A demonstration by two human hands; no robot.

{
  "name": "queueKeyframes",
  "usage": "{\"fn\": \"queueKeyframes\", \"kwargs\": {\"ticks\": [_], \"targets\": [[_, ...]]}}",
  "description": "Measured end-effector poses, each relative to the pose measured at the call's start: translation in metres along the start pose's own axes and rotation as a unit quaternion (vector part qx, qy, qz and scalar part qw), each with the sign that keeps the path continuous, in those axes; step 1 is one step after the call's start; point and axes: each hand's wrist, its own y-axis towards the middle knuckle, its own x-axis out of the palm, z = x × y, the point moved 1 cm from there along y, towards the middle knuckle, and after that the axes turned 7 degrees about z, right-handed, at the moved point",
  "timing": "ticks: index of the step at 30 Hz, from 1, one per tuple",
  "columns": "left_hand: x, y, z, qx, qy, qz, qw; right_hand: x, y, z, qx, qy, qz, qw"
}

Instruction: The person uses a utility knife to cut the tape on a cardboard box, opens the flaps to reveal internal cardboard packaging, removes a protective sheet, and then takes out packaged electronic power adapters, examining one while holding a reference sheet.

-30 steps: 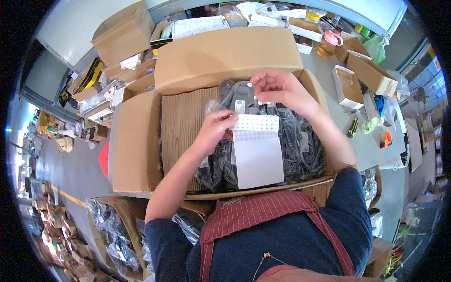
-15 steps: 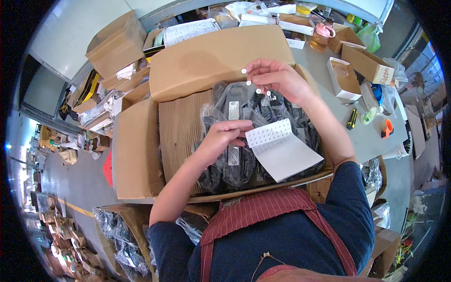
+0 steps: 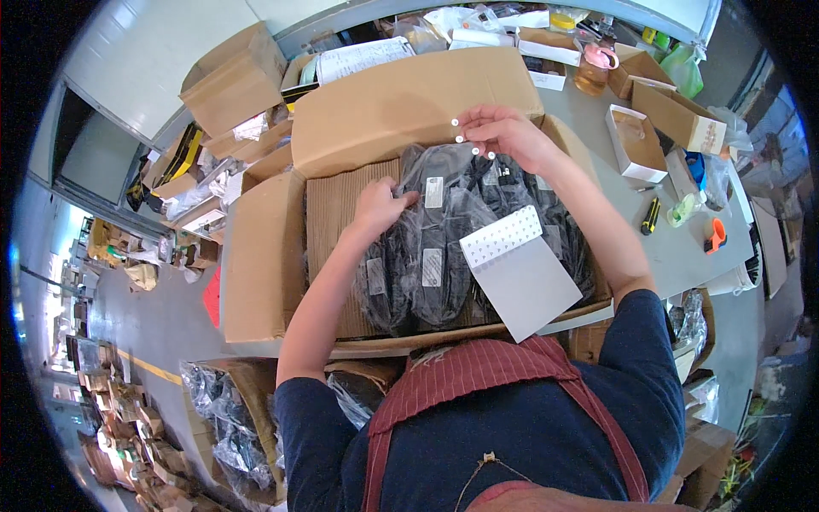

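An open cardboard box (image 3: pixel 264 256) stands before me, holding black items in clear plastic bags (image 3: pixel 444 230) with pale labels. Beside them on the left is a corrugated cardboard sheet (image 3: pixel 341 192). My left hand (image 3: pixel 378 207) rests where that sheet meets the bags, thumb apart from the fingers, apparently holding nothing. Above the far right part of the bags hovers my right hand (image 3: pixel 509 136), with several small round white stickers (image 3: pixel 475 151) stuck at its fingertips. A white sticker sheet (image 3: pixel 531 277), its backing folded out, lies across the bags near the box's front edge.
On the grey table at right are a yellow-and-black utility knife (image 3: pixel 651 216), an orange tape-dispenser-like object (image 3: pixel 715 236) and a shallow white box (image 3: pixel 636 145). A pink-lidded jug (image 3: pixel 595 70) stands behind. More cartons (image 3: pixel 230 77) crowd the back left.
My left hand has let go of the sticker sheet and moved left and away to the corrugated sheet. The sticker sheet now lies on the bags. My right hand still carries the stickers.
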Motion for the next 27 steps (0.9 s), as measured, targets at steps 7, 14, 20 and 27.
{"fn": "queueKeyframes", "kwargs": {"ticks": [7,14,20,27], "targets": [[-0.032,-0.001,-0.018,-0.058,-0.177,-0.049,0.981,-0.006,-0.003,0.003,0.006,-0.005,-0.001,1.0],[-0.136,-0.05,-0.021,-0.241,-0.444,-0.027,0.863,-0.011,0.0,0.0,0.024,0.009,0.011,1.0],[-0.167,-0.097,-0.013,-0.245,-0.621,0.048,0.743,-0.006,-0.001,-0.002,0.027,0.008,0.001,1.0],[-0.172,-0.112,0.01,-0.201,-0.614,0.021,0.763,-0.007,0.0,-0.003,0.018,0.019,0.011,1.0]]}}
